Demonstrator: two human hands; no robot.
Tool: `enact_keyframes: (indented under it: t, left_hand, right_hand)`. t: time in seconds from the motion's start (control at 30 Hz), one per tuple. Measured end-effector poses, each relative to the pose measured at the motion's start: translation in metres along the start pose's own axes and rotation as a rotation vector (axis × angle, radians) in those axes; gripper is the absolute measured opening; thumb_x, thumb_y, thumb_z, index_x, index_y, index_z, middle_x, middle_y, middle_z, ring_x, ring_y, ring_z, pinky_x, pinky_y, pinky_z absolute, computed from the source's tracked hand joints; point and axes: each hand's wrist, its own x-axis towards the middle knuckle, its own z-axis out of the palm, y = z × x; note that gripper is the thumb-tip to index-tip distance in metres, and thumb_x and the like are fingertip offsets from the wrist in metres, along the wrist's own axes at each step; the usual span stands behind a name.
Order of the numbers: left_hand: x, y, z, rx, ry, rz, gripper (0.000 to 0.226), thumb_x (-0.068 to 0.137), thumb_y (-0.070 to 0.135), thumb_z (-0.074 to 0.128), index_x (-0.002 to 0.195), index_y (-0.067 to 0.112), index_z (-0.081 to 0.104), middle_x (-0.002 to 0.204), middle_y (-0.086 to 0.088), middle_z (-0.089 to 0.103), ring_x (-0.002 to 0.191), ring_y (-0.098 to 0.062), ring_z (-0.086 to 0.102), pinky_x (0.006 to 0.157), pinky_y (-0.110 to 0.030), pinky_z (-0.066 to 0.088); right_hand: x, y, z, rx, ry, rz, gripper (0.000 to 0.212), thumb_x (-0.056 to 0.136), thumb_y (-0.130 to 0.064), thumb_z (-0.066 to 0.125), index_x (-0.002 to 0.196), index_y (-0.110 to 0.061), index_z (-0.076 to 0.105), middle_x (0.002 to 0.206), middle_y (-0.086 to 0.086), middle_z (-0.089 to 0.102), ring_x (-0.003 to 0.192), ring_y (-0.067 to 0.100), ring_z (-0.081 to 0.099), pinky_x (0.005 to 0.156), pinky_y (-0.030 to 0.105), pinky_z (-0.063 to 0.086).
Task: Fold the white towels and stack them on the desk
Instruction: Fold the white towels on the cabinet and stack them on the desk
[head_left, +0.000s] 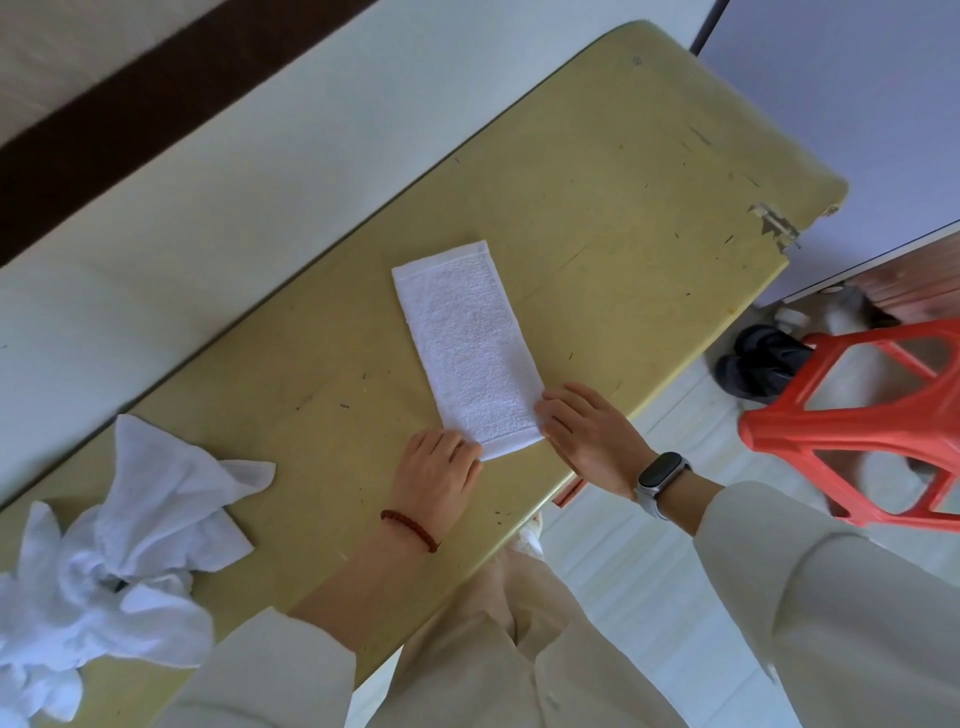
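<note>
Towel (467, 343) near end pinched by both hands' curled fingers (457, 451)

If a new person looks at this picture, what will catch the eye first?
Probably the long folded towel lying flat mid-desk, with the left hand and right hand at its near corners. Next, the crumpled towel pile at the desk's left end and the red stool on the right.
</note>
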Motion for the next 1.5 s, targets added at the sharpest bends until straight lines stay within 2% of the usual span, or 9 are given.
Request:
enact_keyframes:
  t: [0.2, 0.4, 0.5, 0.63, 0.77, 0.9, 1.0, 1.3, 1.5]
  left_hand:
    - [0.009, -0.003, 0.0, 0.095, -0.017, 0.082, 0.016, 0.063, -0.001, 0.069, 0.063, 0.014, 0.061, 0.063, 0.001, 0.058, 0.061, -0.018, 0.058, 0.071, -0.03, 0.048]
    - [0.023, -0.001, -0.015, -0.024, 0.035, 0.032, 0.013, 0.072, 0.009, 0.047, 0.067, 0.012, 0.059, 0.063, 0.002, 0.06, 0.059, -0.018, 0.058, 0.07, -0.027, 0.037]
    - [0.031, 0.0, -0.025, -0.075, 0.06, 0.002, 0.013, 0.077, 0.011, 0.046, 0.074, 0.013, 0.059, 0.061, 0.002, 0.06, 0.06, -0.018, 0.06, 0.072, -0.025, 0.036]
    - [0.035, -0.003, -0.034, -0.24, 0.002, -0.145, 0.009, 0.088, 0.019, 0.039, 0.09, 0.019, 0.047, 0.074, 0.0, 0.063, 0.06, -0.017, 0.057, 0.064, -0.022, 0.039]
    - [0.038, -0.005, -0.041, -0.502, 0.017, -0.356, 0.029, 0.092, 0.025, 0.035, 0.097, 0.01, 0.059, 0.087, 0.004, 0.063, 0.068, -0.002, 0.05, 0.059, -0.012, 0.039]
    - [0.054, -0.013, -0.045, -0.633, 0.131, -0.555, 0.022, 0.091, 0.02, 0.044, 0.095, 0.008, 0.061, 0.074, 0.006, 0.062, 0.062, -0.007, 0.054, 0.058, -0.015, 0.041]
    - [0.075, -0.027, -0.046, -0.684, 0.193, -0.729, 0.011, 0.091, 0.012, 0.054, 0.097, 0.006, 0.061, 0.078, 0.019, 0.055, 0.07, 0.012, 0.054, 0.062, -0.006, 0.041]
    - [0.123, -0.072, -0.035, -0.689, 0.248, -0.969, 0.015, 0.085, 0.018, 0.063, 0.093, 0.006, 0.063, 0.072, 0.017, 0.053, 0.066, 0.005, 0.05, 0.062, 0.001, 0.036]
    - [0.125, -0.083, -0.024, -0.692, 0.2, -0.935, 0.014, 0.087, 0.015, 0.058, 0.097, 0.009, 0.066, 0.082, 0.006, 0.062, 0.071, -0.001, 0.057, 0.065, 0.001, 0.039]
  right_hand:
    - [0.003, 0.0, 0.0, -0.112, 0.023, -0.043, 0.015, 0.078, 0.003, 0.052, 0.075, -0.007, 0.064, 0.087, 0.009, 0.066, 0.088, 0.028, 0.065, 0.087, 0.038, 0.045]
    - [0.001, -0.011, -0.008, -0.016, -0.097, 0.101, 0.018, 0.081, -0.026, 0.057, 0.089, -0.011, 0.059, 0.093, 0.005, 0.062, 0.093, 0.028, 0.06, 0.091, 0.043, 0.043]
    - [0.005, -0.016, -0.011, -0.006, -0.052, 0.204, 0.008, 0.08, -0.016, 0.054, 0.086, -0.012, 0.058, 0.089, 0.004, 0.061, 0.09, 0.027, 0.06, 0.09, 0.041, 0.04]
    - [0.011, -0.015, -0.018, 0.195, 0.012, 0.265, 0.015, 0.082, -0.011, 0.045, 0.084, -0.008, 0.06, 0.09, 0.006, 0.063, 0.093, 0.027, 0.062, 0.084, 0.037, 0.045]
    - [0.02, -0.014, -0.033, 0.476, 0.03, 0.41, 0.026, 0.084, -0.02, 0.044, 0.09, -0.005, 0.064, 0.089, 0.006, 0.068, 0.097, 0.024, 0.063, 0.08, 0.031, 0.051]
    - [0.049, -0.009, -0.049, 0.673, 0.022, 0.605, 0.043, 0.086, -0.04, 0.038, 0.092, -0.005, 0.061, 0.07, -0.001, 0.06, 0.048, 0.007, 0.049, 0.049, 0.016, 0.036]
    - [0.078, -0.002, -0.045, 0.671, 0.021, 0.657, 0.045, 0.089, -0.046, 0.035, 0.093, -0.005, 0.055, 0.06, 0.003, 0.055, 0.038, 0.011, 0.043, 0.042, 0.018, 0.029]
    - [0.152, 0.024, -0.011, 0.601, 0.034, 0.85, 0.024, 0.093, -0.018, 0.049, 0.081, 0.001, 0.057, 0.075, 0.012, 0.058, 0.068, 0.027, 0.052, 0.063, 0.037, 0.042]
    - [0.161, 0.033, 0.01, 0.562, 0.006, 0.961, 0.029, 0.09, -0.013, 0.049, 0.063, -0.008, 0.038, 0.059, 0.0, 0.037, 0.057, 0.018, 0.034, 0.051, 0.028, 0.026]
